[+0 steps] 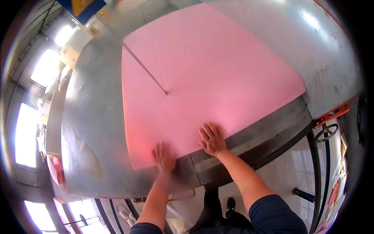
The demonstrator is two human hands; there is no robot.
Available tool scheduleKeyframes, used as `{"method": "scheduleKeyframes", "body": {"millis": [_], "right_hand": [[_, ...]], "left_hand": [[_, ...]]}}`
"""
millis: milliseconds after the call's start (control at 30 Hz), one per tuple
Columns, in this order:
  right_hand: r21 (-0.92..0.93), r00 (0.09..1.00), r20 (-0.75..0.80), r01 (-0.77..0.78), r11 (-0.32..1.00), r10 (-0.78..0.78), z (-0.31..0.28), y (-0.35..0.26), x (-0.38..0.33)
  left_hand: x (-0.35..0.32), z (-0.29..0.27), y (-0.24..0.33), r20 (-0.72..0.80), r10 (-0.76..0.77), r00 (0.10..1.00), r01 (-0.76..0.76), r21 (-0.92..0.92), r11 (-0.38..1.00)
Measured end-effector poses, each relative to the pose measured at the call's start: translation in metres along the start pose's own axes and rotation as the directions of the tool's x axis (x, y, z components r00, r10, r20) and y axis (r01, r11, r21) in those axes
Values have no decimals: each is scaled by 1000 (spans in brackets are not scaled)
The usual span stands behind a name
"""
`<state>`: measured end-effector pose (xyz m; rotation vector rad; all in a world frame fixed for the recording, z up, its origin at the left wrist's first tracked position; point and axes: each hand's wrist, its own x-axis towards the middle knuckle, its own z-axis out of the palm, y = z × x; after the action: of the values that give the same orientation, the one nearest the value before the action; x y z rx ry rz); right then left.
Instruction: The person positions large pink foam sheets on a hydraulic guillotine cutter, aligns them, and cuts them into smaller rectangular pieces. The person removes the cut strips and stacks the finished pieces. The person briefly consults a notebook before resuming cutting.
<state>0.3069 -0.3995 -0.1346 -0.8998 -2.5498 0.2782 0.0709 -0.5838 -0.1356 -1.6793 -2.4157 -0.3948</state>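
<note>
A large flat pink foam sheet point(218, 62) lies across a grey metal table point(91, 113). My left hand point(164, 156) rests palm down on its near edge, toward the left corner, fingers stretched out. Further right, my right hand point(212, 139) lies on the same edge with its fingers spread. Neither hand grips anything. A thin metal rod point(145, 69) slants in from the upper left, its tip ending over the sheet beyond my hands. Whether that tip touches the foam I cannot tell.
Along the table's near edge runs a ruler strip point(249, 145). An orange-red bar point(333, 114) and a small handwheel point(326, 133) sit at the right corner. A blue panel point(83, 9) stands at the far left. Stacked sheets point(338, 187) are at lower right.
</note>
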Motion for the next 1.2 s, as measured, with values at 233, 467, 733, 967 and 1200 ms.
{"method": "scheduleKeyframes", "body": {"millis": [233, 467, 733, 967, 1200], "right_hand": [[12, 998, -70, 6, 1000, -5, -6, -2, 21], [21, 994, -108, -2, 1000, 4, -9, -6, 36], [11, 992, -127, 7, 1000, -5, -17, -7, 51], [-15, 986, -163, 13, 1000, -15, -21, -8, 63], [-51, 988, -154, 19, 999, -27, -23, -8, 76]], "left_hand": [[23, -10, -5, -31, 0, 1000, 1, 10, 1000], [36, -12, -14, -52, 8, 999, -6, 25, 1000], [50, -16, -20, -92, 42, 995, -37, 55, 998], [63, -19, -30, -137, 70, 988, -58, 89, 994], [69, -20, -31, -179, 69, 982, -54, 91, 994]]}}
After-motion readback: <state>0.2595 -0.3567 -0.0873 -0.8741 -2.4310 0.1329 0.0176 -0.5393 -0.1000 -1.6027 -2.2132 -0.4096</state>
